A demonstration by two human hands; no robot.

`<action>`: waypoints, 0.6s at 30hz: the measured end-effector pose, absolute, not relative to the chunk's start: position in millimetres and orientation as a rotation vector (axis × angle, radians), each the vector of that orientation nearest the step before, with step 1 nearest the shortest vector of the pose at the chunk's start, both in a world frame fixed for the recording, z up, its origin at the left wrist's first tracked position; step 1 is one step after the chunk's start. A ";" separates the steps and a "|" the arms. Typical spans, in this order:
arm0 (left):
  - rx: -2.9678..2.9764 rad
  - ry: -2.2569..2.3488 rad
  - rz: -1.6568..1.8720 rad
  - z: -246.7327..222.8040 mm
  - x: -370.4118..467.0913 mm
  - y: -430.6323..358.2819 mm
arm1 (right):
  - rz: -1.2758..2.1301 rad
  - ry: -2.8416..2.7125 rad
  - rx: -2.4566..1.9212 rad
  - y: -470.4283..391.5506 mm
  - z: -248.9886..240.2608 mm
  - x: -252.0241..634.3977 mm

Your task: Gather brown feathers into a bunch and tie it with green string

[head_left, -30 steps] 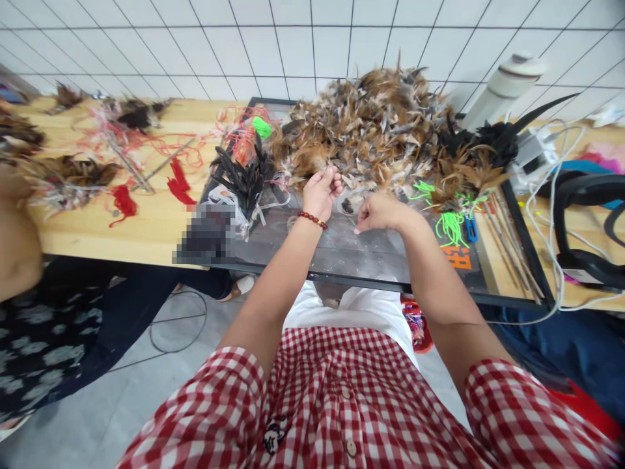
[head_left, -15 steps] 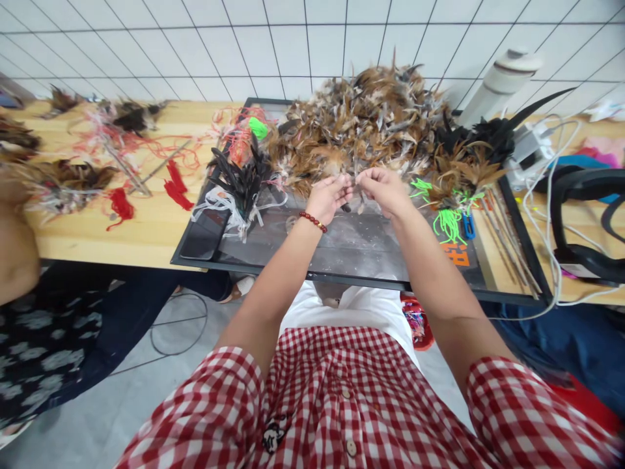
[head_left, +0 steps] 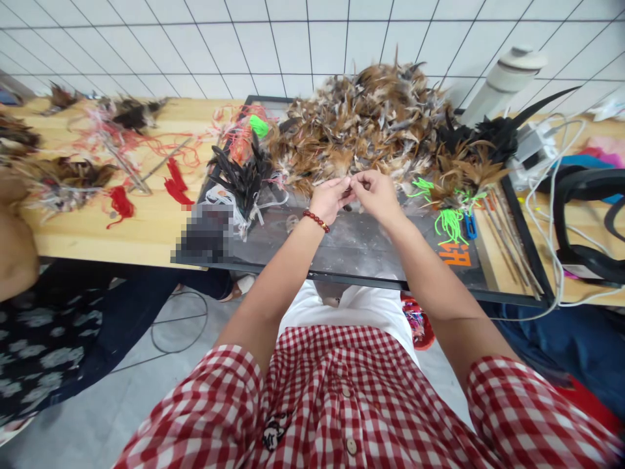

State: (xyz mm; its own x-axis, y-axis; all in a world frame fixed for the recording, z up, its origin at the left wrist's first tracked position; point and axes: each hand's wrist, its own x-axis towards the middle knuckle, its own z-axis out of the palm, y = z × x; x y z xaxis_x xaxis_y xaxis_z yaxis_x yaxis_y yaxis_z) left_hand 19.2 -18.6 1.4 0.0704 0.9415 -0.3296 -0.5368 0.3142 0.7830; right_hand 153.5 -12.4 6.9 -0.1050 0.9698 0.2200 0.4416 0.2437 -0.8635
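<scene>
My left hand, with a red bead bracelet at the wrist, is closed in a pinch. My right hand is closed too, its fingertips touching those of the left. Between them they hold a small feather, mostly hidden by the fingers. Both hands are just in front of a large heap of brown and grey feathers, above a dark board. Left of them on the board lies a bunch of black feathers with white ties. To the right are brown feathers with green strings.
Behind the board, a white bottle stands near the tiled wall. Thin sticks lie along the board's right side, near white cables and a black headset. Leftward are red strings, more feathers and another person's arm.
My right hand has moved slightly left, and the fingertips of both hands have come together, closing the small gap between them. The feather heap looks the same.
</scene>
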 end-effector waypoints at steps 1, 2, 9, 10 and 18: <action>0.538 0.952 1.200 0.6 19.0 -18.2 | 0.811 -1.708 -1.306 -11.4 6.5 154.1; 0.542 0.962 1.209 0.2 18.6 -17.8 | 0.823 -1.710 -1.290 -10.1 6.3 155.0; 0.629 0.878 0.988 8.5 14.5 -21.3 | 1.434 -1.360 -1.134 -2.4 10.7 172.5; 0.640 0.835 0.899 9.9 13.7 -22.4 | 1.599 -1.342 -1.089 -2.5 11.5 175.9; 0.754 0.758 0.801 6.6 9.7 -22.8 | 1.610 -1.226 -1.047 -0.2 10.6 181.7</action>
State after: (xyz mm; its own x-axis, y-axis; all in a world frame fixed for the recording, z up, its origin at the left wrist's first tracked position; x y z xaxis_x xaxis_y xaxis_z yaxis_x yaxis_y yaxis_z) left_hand 9.7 -22.8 6.6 0.4773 0.8287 -0.2923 -0.3369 0.4798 0.8101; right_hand 181.7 -0.2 10.6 -0.3015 0.9450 -0.1267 -0.1292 -0.1721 -0.9766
